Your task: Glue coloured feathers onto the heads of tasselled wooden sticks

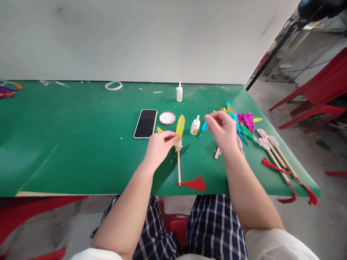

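My left hand (164, 146) pinches a yellow feather (180, 126), which stands nearly upright between thumb and fingers. Right under it lies a flat wooden stick (179, 168) with a pale decoration at its top, partly covered by my fingers. A red tassel (196, 183) is tied to the stick's lower end. My right hand (223, 130) is raised over the table, its thumb and fingertips pressed together; whatever they hold, if anything, is too small to make out. Beside its fingertips shows a small blue feather (204, 128). A white glue bottle (195, 125) stands between my hands.
A phone (145, 124) and a round white lid-like disc (167, 117) lie beyond my left hand. Farther back are another glue bottle (179, 92) and a tape roll (113, 86). At right lie bright feathers (246, 121) and several tasselled sticks (278, 155), near the table's edge.
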Action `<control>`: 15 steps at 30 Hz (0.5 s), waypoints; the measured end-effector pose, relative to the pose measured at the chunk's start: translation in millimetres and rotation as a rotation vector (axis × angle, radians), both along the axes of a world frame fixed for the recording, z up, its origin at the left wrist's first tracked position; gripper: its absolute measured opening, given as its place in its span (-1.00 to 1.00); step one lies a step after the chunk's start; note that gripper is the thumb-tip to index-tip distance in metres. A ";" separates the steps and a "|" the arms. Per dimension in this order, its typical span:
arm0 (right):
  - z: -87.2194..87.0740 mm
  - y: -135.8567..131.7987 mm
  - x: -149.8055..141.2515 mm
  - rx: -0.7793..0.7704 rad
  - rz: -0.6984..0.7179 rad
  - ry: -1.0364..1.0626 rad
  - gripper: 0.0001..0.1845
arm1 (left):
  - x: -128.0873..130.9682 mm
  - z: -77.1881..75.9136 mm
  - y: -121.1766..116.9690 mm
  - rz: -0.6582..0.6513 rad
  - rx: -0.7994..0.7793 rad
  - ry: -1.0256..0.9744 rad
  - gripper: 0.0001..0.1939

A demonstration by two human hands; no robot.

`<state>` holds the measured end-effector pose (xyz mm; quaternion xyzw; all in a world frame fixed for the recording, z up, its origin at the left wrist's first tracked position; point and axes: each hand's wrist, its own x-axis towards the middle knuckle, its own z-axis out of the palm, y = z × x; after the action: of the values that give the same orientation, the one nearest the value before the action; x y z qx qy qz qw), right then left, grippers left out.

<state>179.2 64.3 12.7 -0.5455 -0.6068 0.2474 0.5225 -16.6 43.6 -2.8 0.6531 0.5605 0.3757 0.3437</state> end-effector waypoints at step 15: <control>-4.8 0.0 -4.5 -0.019 0.016 0.054 -0.66 | -0.6 -1.4 -13.2 -0.136 -0.104 0.606 -0.43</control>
<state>174.7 64.3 7.8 -0.5385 -0.5945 0.2722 0.5315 -17.2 30.5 -4.2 0.7527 0.6111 0.1111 0.2184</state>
